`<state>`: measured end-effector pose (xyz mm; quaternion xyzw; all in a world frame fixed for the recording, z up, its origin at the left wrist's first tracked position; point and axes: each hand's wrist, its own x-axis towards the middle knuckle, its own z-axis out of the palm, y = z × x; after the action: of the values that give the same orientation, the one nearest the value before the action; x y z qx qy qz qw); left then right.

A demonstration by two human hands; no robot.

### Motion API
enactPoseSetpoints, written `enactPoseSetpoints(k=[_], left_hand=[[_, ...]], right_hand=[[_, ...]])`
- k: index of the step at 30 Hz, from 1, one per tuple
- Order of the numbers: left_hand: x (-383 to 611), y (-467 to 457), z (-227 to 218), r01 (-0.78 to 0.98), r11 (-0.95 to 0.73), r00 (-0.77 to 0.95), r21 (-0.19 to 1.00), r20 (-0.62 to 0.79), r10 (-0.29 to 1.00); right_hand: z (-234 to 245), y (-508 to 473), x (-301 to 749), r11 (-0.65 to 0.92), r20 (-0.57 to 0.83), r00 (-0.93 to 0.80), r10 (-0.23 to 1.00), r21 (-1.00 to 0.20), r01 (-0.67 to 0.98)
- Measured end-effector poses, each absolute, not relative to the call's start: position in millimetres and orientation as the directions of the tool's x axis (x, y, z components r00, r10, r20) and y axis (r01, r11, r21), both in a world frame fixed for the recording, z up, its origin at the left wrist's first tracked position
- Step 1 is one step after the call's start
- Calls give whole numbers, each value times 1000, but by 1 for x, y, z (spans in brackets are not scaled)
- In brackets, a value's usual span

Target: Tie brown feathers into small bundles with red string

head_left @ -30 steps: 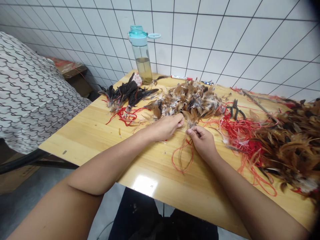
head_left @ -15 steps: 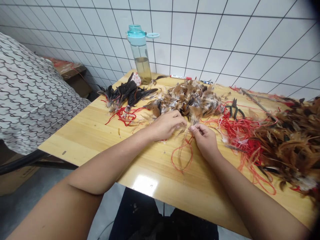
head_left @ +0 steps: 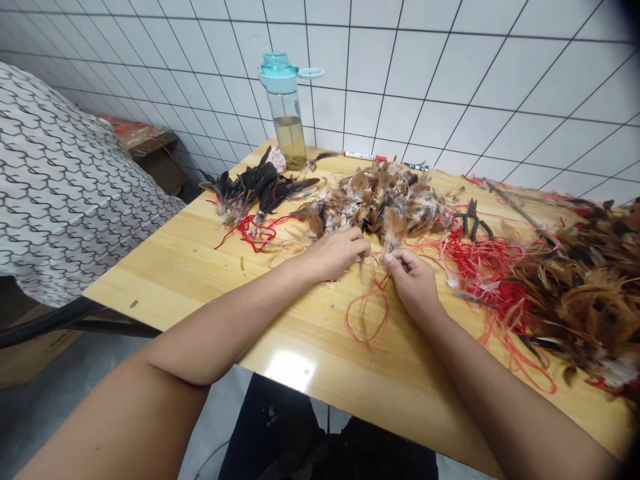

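My left hand rests on the wooden table with its fingers pinched together at the near edge of a brown feather pile; it seems to pinch a small feather. My right hand is closed in a pinch just to its right, holding a red string that loops down toward me across the table. The two hands are a few centimetres apart.
A black feather pile and a red string tangle lie at the left. A water bottle stands by the tiled wall. Pliers, more red string and a big brown feather heap fill the right. Patterned cloth lies at left.
Both hands have edged slightly forward toward the brown feather pile and closer together. The red string loop stays on the table.
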<state>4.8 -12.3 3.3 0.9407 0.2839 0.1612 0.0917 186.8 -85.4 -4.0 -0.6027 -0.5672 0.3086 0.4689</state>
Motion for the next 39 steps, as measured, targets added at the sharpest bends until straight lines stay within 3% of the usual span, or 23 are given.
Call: enactPoseSetpoints(k=[18,25,29,33,37,39], left_hand=[[0,-6,6,553,-826,795,113,225,563],[-1,-9,14,611,-744,721,271,196,664],[-3,-11,18,512,-790,771,338,224,596],[3,-16,11,462,-825,819,326,199,538],[8,-19,5,456,-856,837,242,211,505],[8,-17,8,465,-840,810,280,248,531]], right_hand=[[-7,-86,186,113,187,101,977,-860,497],[-4,-87,185,110,189,121,974,-873,474],[-4,-87,185,111,191,129,973,-880,462],[-5,-86,185,119,198,128,972,-882,456],[-6,-86,185,116,198,133,971,-881,460],[-5,-86,185,109,193,135,972,-878,466]])
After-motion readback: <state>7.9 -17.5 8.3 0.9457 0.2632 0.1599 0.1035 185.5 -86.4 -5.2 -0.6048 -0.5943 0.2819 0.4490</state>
